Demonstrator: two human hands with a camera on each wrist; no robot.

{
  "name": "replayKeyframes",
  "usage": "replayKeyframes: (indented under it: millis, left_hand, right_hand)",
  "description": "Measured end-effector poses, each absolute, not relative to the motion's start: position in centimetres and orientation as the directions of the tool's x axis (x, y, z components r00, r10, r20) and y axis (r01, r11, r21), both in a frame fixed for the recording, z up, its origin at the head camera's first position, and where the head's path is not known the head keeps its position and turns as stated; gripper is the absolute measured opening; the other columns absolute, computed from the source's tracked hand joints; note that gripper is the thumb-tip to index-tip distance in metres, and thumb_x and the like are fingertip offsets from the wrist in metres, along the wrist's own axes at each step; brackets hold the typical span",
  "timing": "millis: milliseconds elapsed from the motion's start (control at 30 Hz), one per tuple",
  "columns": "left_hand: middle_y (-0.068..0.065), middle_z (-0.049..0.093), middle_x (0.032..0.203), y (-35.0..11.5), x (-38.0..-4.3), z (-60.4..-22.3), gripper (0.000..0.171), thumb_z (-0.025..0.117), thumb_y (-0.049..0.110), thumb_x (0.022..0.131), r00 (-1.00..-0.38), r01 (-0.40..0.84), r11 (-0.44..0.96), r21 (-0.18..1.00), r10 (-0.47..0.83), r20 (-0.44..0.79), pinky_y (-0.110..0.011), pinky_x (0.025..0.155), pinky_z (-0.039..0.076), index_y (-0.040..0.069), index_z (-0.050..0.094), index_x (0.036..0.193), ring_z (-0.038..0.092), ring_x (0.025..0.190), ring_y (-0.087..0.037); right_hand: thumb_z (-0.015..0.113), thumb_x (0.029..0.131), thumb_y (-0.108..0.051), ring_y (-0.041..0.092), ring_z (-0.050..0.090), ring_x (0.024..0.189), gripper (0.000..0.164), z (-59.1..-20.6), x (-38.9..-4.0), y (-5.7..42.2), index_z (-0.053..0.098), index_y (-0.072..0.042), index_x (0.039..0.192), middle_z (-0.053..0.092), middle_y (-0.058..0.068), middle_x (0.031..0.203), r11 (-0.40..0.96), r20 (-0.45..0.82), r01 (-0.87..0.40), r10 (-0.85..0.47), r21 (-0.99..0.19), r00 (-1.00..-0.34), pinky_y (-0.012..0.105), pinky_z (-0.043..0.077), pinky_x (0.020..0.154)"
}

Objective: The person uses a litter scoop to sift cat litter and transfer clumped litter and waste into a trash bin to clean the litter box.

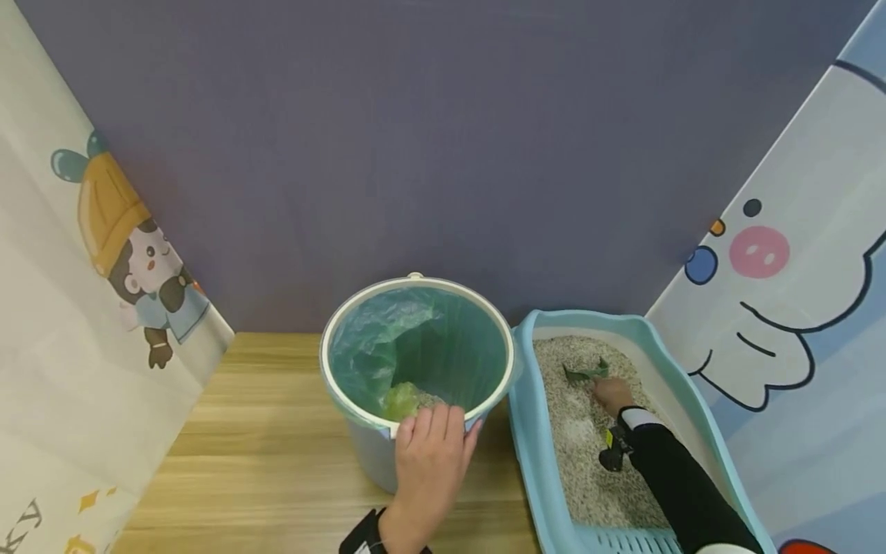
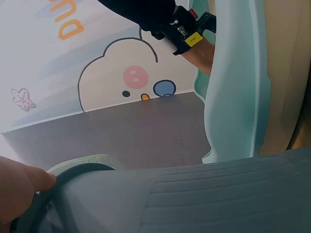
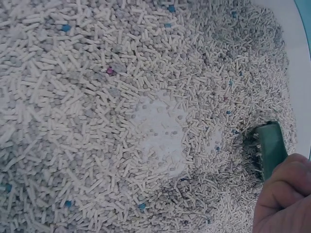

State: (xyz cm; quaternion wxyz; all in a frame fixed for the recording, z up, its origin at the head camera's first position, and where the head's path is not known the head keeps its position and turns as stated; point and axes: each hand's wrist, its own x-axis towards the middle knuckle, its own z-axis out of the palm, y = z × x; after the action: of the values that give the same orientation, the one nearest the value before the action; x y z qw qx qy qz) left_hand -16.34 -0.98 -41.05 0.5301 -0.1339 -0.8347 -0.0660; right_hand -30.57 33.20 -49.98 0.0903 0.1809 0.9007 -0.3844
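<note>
My right hand (image 1: 612,394) holds a dark green litter scoop (image 3: 273,148). The scoop's blade is partly sunk in the cat litter (image 3: 87,121), toward the far part of the blue litter box (image 1: 529,431). A bare white patch of the box's floor shows through the litter. My left hand (image 1: 434,454) grips the near rim of a trash bin (image 1: 377,454), with the fingers over the edge. Inside the bin hangs a green bag liner (image 1: 360,354). Something yellow-green (image 1: 401,400) and some grey litter lie in the liner, partly hidden behind the left hand.
The bin stands just left of the litter box, on a wood-grain surface (image 1: 277,462). Behind both rises a grey panel (image 1: 415,154). Cartoon-printed curtains close the left and right sides. A slotted step (image 1: 626,538) lies at the box's near end.
</note>
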Motion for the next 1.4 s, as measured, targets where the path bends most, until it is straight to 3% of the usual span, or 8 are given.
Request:
replayKeyframes:
  millis: [100,233,300,400,700,1100,1233,1400]
  left_hand:
    - [0.001,0.047,0.063,-0.9,-16.4,-41.0,0.031,0.049,0.041,0.083,-0.390,0.291,0.956,-0.034,0.151,0.908,-0.030,0.063,0.030,0.012,0.050,0.072,0.044,0.060,-0.017]
    - [0.000,0.046,0.062,-0.9,-16.5,-40.9,0.030,0.050,0.040,0.082,-0.383,0.296,0.955,-0.031,0.149,0.912,-0.030,0.062,0.030,0.011,0.050,0.072,0.044,0.059,-0.017]
    - [0.000,0.047,0.062,-1.0,-16.5,-40.8,0.030,0.051,0.040,0.082,-0.384,0.300,0.953,-0.029,0.148,0.911,-0.030,0.062,0.030,0.011,0.050,0.072,0.044,0.059,-0.017]
    - [0.000,0.047,0.063,-1.0,-16.5,-40.8,0.031,0.051,0.040,0.083,-0.390,0.304,0.953,-0.020,0.143,0.910,-0.030,0.062,0.031,0.011,0.050,0.072,0.045,0.059,-0.017]
    - [-0.001,0.047,0.064,-1.5,-16.5,-40.7,0.032,0.049,0.039,0.085,-0.397,0.287,0.958,-0.025,0.143,0.907,-0.031,0.063,0.031,0.010,0.050,0.072,0.044,0.060,-0.018]
    - [0.000,0.047,0.064,-0.6,-16.3,-40.8,0.031,0.052,0.041,0.082,-0.406,0.298,0.954,-0.035,0.160,0.900,-0.030,0.064,0.031,0.011,0.049,0.071,0.045,0.062,-0.018]
    - [0.000,0.047,0.064,-0.8,-16.4,-40.9,0.032,0.053,0.041,0.080,-0.401,0.293,0.955,-0.042,0.162,0.902,-0.030,0.063,0.031,0.011,0.049,0.071,0.045,0.061,-0.017]
    - [-0.001,0.047,0.064,-1.0,-16.5,-40.7,0.032,0.053,0.040,0.082,-0.399,0.290,0.956,-0.039,0.157,0.904,-0.030,0.062,0.031,0.011,0.049,0.071,0.045,0.060,-0.018]
  right_hand:
    - [0.029,0.097,-0.015,0.005,0.025,0.041,0.045,-50.5,-30.3,34.3,0.034,0.007,0.136,0.048,-0.002,0.050,0.523,-0.370,0.451,0.258,-0.723,-0.892,0.026,0.028,0.048]
    - [0.027,0.099,-0.022,0.008,0.027,0.041,0.042,-50.3,-29.3,35.3,0.061,0.002,0.095,0.047,0.003,0.052,0.530,-0.399,0.457,0.229,-0.714,-0.888,0.028,0.030,0.050]
    - [0.027,0.100,-0.025,0.007,0.027,0.042,0.044,-49.9,-28.6,35.4,0.056,-0.007,0.072,0.047,0.001,0.051,0.526,-0.399,0.451,0.218,-0.721,-0.891,0.026,0.030,0.049]
    - [0.029,0.100,-0.030,0.004,0.030,0.041,0.045,-48.8,-27.0,35.3,0.052,-0.015,0.064,0.041,-0.008,0.047,0.494,-0.404,0.450,0.204,-0.744,-0.892,0.022,0.031,0.046]
    - [0.031,0.097,-0.045,0.005,0.026,0.041,0.045,-47.0,-22.5,33.6,0.043,-0.014,0.066,0.033,-0.008,0.047,0.467,-0.273,0.289,0.103,-0.836,-0.956,0.028,0.032,0.047]
    - [0.031,0.094,-0.053,0.011,0.027,0.040,0.053,-49.1,-19.7,37.7,0.047,-0.006,0.074,0.033,-0.006,0.047,0.412,-0.083,0.158,0.194,-0.897,-0.977,0.040,0.029,0.045]
    - [0.031,0.094,-0.052,0.010,0.027,0.039,0.055,-48.5,-19.6,37.8,0.047,-0.005,0.071,0.034,-0.006,0.048,0.599,-0.036,0.138,0.180,-0.789,-0.983,0.036,0.029,0.043]
    - [0.035,0.099,-0.035,0.011,0.027,0.040,0.047,-45.4,-18.7,35.9,0.048,-0.010,0.060,0.035,-0.002,0.047,0.926,0.145,-0.007,0.052,-0.378,-0.988,0.026,0.026,0.046]
